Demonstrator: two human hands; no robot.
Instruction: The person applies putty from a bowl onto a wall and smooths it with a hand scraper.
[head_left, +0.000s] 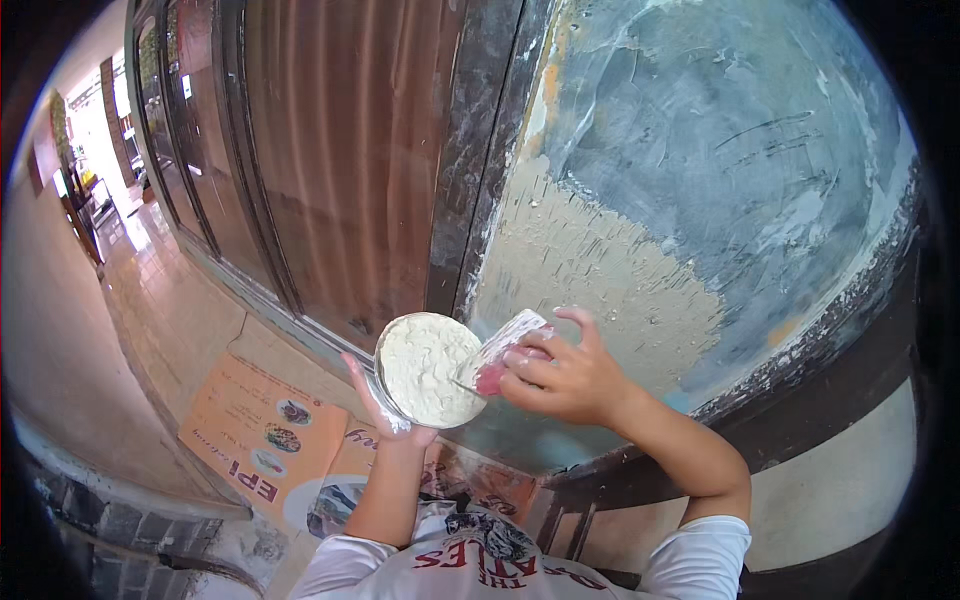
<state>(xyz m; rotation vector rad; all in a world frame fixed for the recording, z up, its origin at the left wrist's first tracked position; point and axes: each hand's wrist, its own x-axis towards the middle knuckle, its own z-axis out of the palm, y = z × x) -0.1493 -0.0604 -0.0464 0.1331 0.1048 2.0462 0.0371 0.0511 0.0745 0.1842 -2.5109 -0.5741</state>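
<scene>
My left hand [388,412] supports a round bowl [384,392] from below and the side, its palm smeared with white. Thick off-white putty [430,368] fills the bowl nearly to the rim, its surface ridged. Between the thumb and fingers of my right hand [572,372] is a red-handled putty scraper [508,342], caked with white. Its lower edge meets the putty at the right side of the bowl. Beyond that hand, a wall panel [740,130] has a rough beige coat [600,270] over its lower left, with blue-grey surface above.
A dark-framed window with a brown curtain [340,140] stands left of the wall panel. Orange printed sheets [265,415] cover part of the floor below the bowl. A dark ledge [830,400] curves along the panel's lower right. A tiled passage [150,260] runs away at the far left.
</scene>
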